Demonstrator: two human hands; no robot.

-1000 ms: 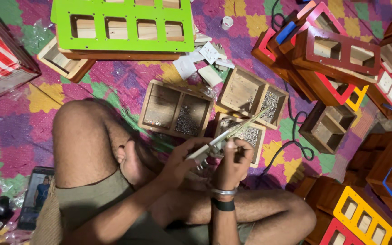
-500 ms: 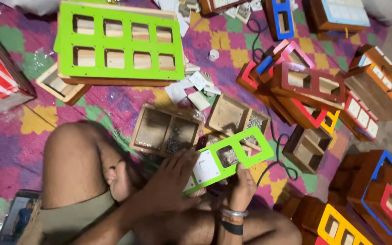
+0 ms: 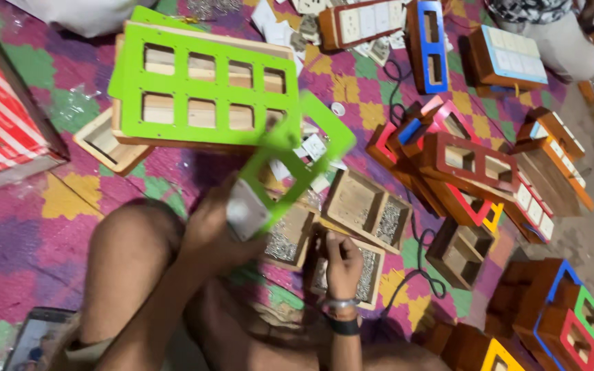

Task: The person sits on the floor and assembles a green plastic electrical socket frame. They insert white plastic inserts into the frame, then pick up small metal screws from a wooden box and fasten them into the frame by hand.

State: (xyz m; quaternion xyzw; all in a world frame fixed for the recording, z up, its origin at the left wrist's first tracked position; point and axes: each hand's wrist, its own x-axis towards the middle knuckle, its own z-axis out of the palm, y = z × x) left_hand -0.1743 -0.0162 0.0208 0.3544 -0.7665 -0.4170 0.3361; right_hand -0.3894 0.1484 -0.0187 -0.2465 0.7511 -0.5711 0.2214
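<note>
Left hand gripped a small green cut-out faceplate by its near end, fingers curled around it; the plate was raised and tilted above the wooden trays, a white switch insert seated in its near opening. Right hand rested fingers-down on the near tray of screws, fingers bunched together; whether it pinched a screw could not be told. A large green-fronted wooden box lay far left on the patterned mat.
</note>
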